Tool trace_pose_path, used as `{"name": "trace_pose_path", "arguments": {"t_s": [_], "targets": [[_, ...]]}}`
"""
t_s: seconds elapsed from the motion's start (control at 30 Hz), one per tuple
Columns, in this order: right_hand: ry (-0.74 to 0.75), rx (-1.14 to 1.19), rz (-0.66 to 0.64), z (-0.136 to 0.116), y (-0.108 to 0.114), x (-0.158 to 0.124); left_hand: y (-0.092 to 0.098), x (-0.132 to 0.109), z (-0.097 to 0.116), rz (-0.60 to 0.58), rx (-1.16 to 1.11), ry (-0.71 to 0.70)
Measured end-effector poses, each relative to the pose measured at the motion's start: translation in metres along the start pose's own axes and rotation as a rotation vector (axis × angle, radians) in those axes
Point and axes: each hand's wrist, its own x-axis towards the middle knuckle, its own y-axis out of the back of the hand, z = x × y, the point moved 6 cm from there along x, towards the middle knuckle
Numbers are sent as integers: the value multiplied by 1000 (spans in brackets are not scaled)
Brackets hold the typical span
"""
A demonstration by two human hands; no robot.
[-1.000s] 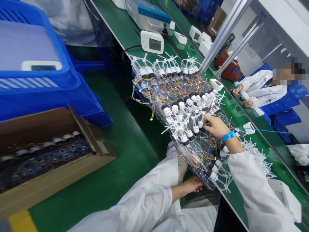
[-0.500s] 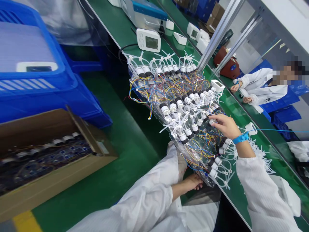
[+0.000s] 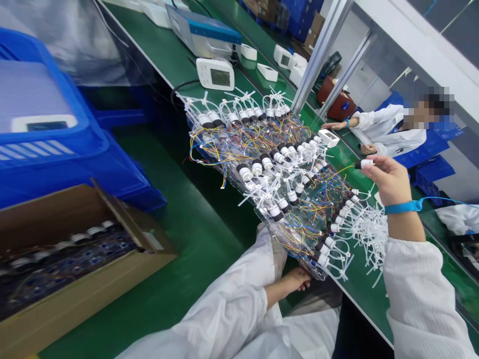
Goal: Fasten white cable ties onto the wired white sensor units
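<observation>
Raised over the right side of the bench, my right hand (image 3: 391, 179) pinches a small air pump (image 3: 365, 164), a white and black cylinder with yellow wires trailing down to the left. Below it lie stacked clear plastic trays (image 3: 262, 212) full of similar pumps with white tubes and coloured wires. My left hand (image 3: 297, 280) rests low by the near corner of the trays, its fingers curled; what they hold, if anything, is hidden. A heap of white tubing pieces (image 3: 368, 229) sits on the bench beside the trays, left of my right wrist.
The green bench (image 3: 149, 55) carries a white monitor with a screen (image 3: 215, 75) and a blue-topped case (image 3: 207, 35). A blue crate (image 3: 82, 124) and a cardboard box (image 3: 112, 269) stand at left. A co-worker (image 3: 385, 127) sits across. A blue cord (image 3: 436, 198) trails from my right wristband.
My right hand has lifted from the trays and moved up and right, with the pump and its wires now plainly visible. My left hand stays by the trays' near corner.
</observation>
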Motion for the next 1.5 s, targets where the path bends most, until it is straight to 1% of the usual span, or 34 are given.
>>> {"name": "trace_pose_path", "arguments": {"t_s": [0.1,0.23,0.43,0.6,0.73,0.83,0.97,1.1,1.23,1.33,1.4,1.5], "targets": [[-21,112,105,-18,14,3,1,3,-1,12,13,14],[23,207,209,-43,27,3,4,4,-3,22,17,9],[105,270,282,-64,37,3,9,6,-7,31,19,-2],[189,317,378,-77,54,12,10,12,-10,53,39,26],[253,313,390,-90,68,18,12,10,-9,54,44,22],[284,313,403,-98,81,12,13,6,-6,52,46,17],[309,306,468,-102,106,-15,16,4,-3,56,58,23],[299,273,536,-102,140,-61,20,1,-3,59,99,31],[281,196,632,-103,175,-112,19,-4,-6,2,178,25],[285,120,680,-103,197,-146,14,-7,-12,-60,256,33],[299,70,676,-99,204,-166,11,-9,-17,-95,304,39],[239,-16,615,-78,203,-190,8,-11,-22,-126,358,34]]}}
